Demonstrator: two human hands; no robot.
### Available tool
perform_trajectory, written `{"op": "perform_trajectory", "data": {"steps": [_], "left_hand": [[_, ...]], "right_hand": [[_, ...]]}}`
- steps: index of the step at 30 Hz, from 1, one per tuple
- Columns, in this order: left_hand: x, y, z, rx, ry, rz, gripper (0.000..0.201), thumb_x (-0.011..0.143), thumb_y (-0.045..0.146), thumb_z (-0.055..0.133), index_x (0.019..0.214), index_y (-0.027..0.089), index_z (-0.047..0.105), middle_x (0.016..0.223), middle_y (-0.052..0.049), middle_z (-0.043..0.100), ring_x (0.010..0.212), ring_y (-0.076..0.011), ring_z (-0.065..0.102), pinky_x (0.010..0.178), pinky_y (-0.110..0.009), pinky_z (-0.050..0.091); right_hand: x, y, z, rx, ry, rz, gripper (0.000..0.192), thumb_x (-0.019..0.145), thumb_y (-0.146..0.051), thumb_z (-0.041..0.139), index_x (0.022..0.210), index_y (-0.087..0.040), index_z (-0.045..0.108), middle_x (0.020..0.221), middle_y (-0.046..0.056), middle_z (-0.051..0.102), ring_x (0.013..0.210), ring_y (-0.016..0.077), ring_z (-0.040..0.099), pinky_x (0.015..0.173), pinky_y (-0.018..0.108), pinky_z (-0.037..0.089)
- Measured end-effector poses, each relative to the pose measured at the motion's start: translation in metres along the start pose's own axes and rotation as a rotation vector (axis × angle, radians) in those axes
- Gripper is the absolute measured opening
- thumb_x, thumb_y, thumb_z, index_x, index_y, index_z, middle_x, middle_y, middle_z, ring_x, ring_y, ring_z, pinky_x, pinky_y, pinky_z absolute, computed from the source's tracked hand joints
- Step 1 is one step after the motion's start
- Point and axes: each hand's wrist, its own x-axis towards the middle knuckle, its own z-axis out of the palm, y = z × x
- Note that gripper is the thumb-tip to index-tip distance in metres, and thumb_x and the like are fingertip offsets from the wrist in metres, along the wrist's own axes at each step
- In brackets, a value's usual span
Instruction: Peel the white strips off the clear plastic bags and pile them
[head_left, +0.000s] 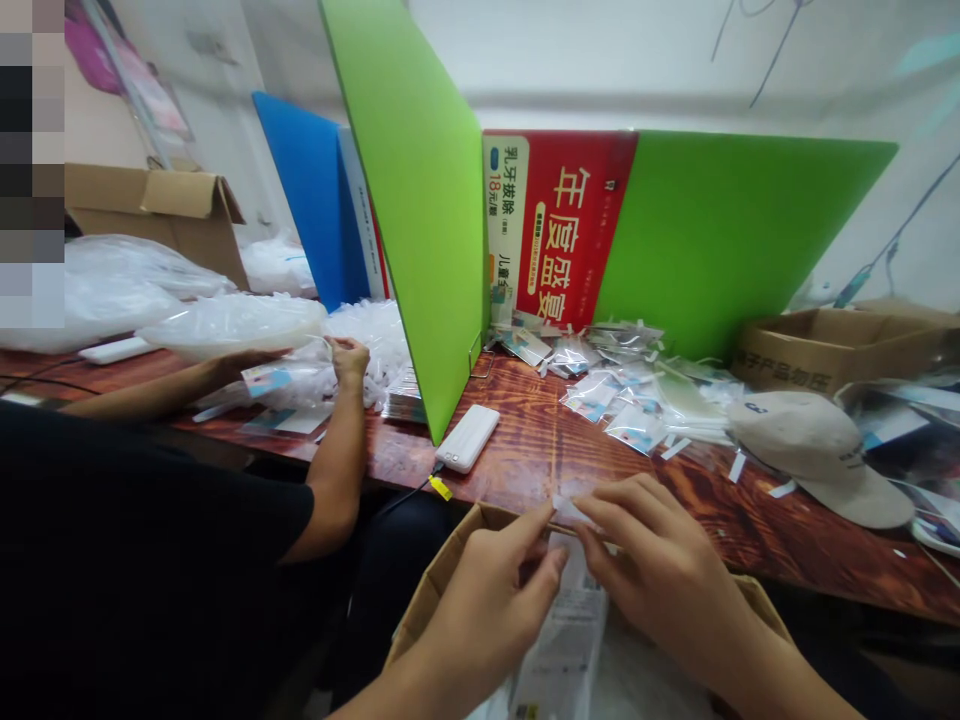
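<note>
Between my hands hangs a clear plastic bag (pixel 574 610) with printed text on it, above an open cardboard box (pixel 429 590) at the table's near edge. My left hand (pixel 499 585) is closed, its thumb and fingertips pinching the bag's upper left edge. On the other side, my right hand (pixel 660 550) pinches the top right of the bag near a whitish flap. Several flat clear packets (pixel 634 425) with printed cards inside lie beyond my hands on the wood-patterned table (pixel 517 480).
A white power bank (pixel 469 440) with a cable lies ahead. Green panels (pixel 409 230) divide the table. At right are a beige cap (pixel 806 440) and another cardboard box (pixel 817 350). On the left, a co-worker's hand (pixel 349 360) works among plastic bags (pixel 236 325).
</note>
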Motion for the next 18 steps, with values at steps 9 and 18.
{"op": "perform_trajectory", "data": {"steps": [9,18], "left_hand": [[-0.003,-0.005,0.007,0.056,-0.028,0.077,0.021,0.092,0.018,0.045,0.103,0.016,0.063,0.076,-0.002,0.066,0.063,-0.0136,0.056,0.058,-0.021,0.037],[-0.004,-0.001,0.004,0.067,-0.025,0.035,0.018,0.091,0.018,0.048,0.101,0.016,0.063,0.065,0.003,0.058,0.056,-0.0121,0.051,0.053,-0.021,0.033]], "right_hand": [[-0.004,-0.005,0.010,-0.082,-0.123,-0.073,0.023,0.096,-0.007,0.042,0.095,-0.009,0.065,0.077,0.009,0.062,0.070,0.0206,0.056,0.067,0.035,0.051],[-0.003,0.001,0.004,0.009,0.018,0.020,0.016,0.092,-0.007,0.049,0.094,-0.014,0.064,0.082,0.007,0.064,0.076,0.0190,0.058,0.068,0.032,0.052]]}}
